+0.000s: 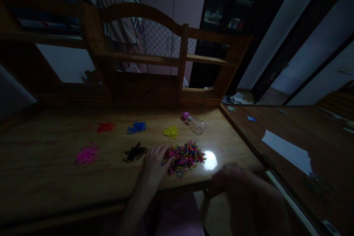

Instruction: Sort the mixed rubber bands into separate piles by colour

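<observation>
A heap of small multicoloured rubber bands [188,156] lies near the front of the wooden desk. My left hand [158,160] is at the heap's left edge, its thumb and fingers curled around some of the bands. Right of the heap, by the desk's front edge, my right hand [233,179] is smeared by motion, and its fingers cannot be made out. Sorted by colour, smaller piles lie to the left and behind: black bands [135,152], pink bands [87,153], red bands [106,127], blue bands [136,127] and yellow bands [171,132].
A clear bottle with a pink top [195,123] lies on its side behind the heap. Wooden shelving [143,59] rises along the desk's back edge. To the right, white paper [287,151] rests on a brown surface. The room is dim.
</observation>
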Motion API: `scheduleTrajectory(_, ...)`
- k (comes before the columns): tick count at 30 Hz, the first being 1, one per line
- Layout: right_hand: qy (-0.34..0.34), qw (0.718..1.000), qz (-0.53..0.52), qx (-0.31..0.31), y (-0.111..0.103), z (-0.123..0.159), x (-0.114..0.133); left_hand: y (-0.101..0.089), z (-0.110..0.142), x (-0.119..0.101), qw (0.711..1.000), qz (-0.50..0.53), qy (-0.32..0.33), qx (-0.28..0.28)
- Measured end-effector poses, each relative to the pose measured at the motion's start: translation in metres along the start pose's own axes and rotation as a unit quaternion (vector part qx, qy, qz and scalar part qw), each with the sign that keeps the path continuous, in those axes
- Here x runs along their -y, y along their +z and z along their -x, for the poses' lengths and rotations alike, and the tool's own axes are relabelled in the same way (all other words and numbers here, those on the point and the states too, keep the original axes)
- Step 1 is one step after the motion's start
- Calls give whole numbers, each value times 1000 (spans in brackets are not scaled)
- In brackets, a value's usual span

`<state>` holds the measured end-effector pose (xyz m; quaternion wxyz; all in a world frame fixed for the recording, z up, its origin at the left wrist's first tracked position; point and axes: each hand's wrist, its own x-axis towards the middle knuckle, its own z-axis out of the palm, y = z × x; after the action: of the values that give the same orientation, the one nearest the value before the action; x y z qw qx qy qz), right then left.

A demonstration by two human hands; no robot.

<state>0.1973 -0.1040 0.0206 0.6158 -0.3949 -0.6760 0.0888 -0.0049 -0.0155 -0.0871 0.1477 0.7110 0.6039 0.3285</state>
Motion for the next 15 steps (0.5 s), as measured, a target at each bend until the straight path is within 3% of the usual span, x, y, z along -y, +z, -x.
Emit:
scheduleTrajectory(2, 73, 996, 11, -54, 19, -10, -48, -2, 0, -4, 1000, 14, -8, 11)
scheduleTrajectory(4, 153, 987, 17, -51, 37, -13, -88, -4, 0, -8, 999, 28, -12, 13)
scheduleTrajectory(6, 210, 977, 27, -25, 50, -11, -114, -6, -1, -12, 999, 41, -18, 9)
scheduleTrajectory(11, 205, 972, 109, 41, 53, -4, -125, -8, -1, -16, 996, 79, -41, -12)
scheduleTrajectory(15, 196, 970, 133, 52, 51, -4, -122, -7, 0, -13, 986, 146, -77, -31)
